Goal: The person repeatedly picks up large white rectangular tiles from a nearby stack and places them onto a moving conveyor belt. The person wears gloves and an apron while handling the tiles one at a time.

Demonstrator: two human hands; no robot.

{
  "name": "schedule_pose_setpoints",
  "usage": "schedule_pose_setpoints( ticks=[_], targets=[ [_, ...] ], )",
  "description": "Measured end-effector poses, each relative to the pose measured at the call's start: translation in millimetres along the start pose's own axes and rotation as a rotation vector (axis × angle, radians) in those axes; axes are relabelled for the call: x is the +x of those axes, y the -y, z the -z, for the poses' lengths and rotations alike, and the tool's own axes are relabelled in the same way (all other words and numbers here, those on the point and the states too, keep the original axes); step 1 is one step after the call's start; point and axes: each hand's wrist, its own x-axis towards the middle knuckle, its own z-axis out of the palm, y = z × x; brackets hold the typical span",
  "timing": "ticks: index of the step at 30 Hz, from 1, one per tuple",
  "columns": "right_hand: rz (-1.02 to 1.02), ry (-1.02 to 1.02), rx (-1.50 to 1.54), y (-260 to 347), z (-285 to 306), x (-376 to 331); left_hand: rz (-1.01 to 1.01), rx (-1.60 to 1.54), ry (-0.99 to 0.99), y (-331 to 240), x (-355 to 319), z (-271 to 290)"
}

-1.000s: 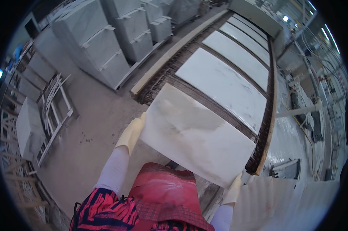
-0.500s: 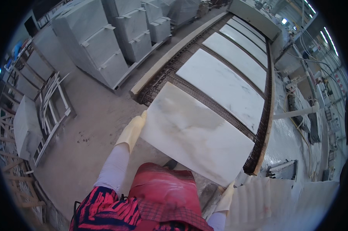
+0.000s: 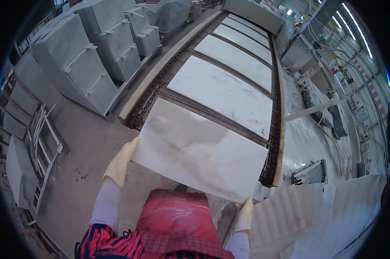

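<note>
A white marble slab (image 3: 199, 151) with grey-beige veining lies over the near end of a conveyor (image 3: 139, 113), its near edge jutting out toward me. My left hand (image 3: 121, 163), in a pale yellow rubber glove, grips the slab's left edge near the near corner; its fingers are partly hidden. At the near right corner, my right hand (image 3: 245, 214), gloved alike, has its fingers closed on the edge. Just beyond, a second white slab (image 3: 223, 96) rests flat on the conveyor mesh, with several more behind it.
Stacks of grey-white slabs (image 3: 83, 64) stand left of the conveyor. At far left is a metal rack (image 3: 48, 151) beside a leaning slab (image 3: 20, 172). Corrugated sheeting (image 3: 277, 211) lies at the right, near a pipe (image 3: 311, 108). My red apron (image 3: 177, 213) hangs below the slab.
My view has swung to the right, so the conveyor, slabs and stacks sit farther left in the picture. Both hands keep hold of the same slab, which stays at the conveyor's near end.
</note>
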Motion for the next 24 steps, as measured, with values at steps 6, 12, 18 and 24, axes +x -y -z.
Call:
schedule_pose_setpoints(
  ticks=[6,12,18,24],
  targets=[
    [-0.021,0.045,0.051,2,-4,10,0.016,-0.204,0.138,38,14,12],
    [0.065,0.081,0.274,-7,-9,27,-0.286,-0.030,0.133,-5,-70,8],
    [0.035,0.183,0.137,-7,0,50,-0.069,0.150,0.299,-2,-17,23],
    [0.031,0.124,0.044,20,1,6,0.151,0.385,0.209,-38,-62,22]
  ],
)
